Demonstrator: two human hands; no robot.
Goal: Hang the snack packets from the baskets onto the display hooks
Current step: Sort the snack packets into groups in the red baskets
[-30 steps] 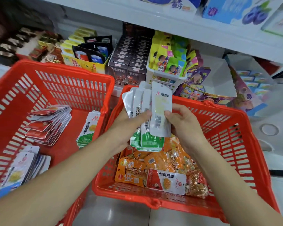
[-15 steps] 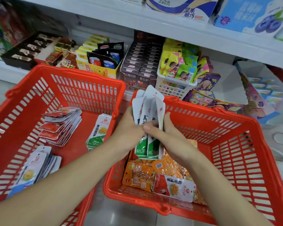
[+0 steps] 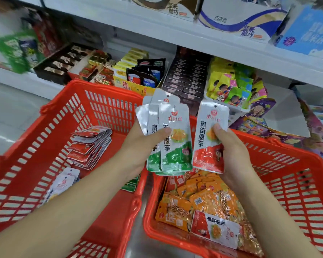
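Note:
My left hand [image 3: 138,146] grips a fanned stack of silver-and-green snack packets [image 3: 173,138], held upright above the gap between two red baskets. My right hand [image 3: 229,151] pinches a single silver-and-red packet [image 3: 209,146] just right of that stack, apart from it. The left basket [image 3: 50,127] holds a pile of red packets [image 3: 90,146], a pile of pale packets [image 3: 63,183] and some green ones partly hidden under my arm. The right basket [image 3: 287,175] holds orange packets [image 3: 198,198] and a red-and-white one [image 3: 214,228]. No display hooks are visible.
Behind the baskets a white shelf [image 3: 194,32] carries boxes above; below it stand trays of dark boxes [image 3: 185,81], yellow-green packets [image 3: 229,84] and other snacks. A grey floor [image 3: 9,112] lies at the left.
My hands have come apart: the right hand now holds a red packet turned face-up, separate from the green stack. The stack rose and the view tilted upward.

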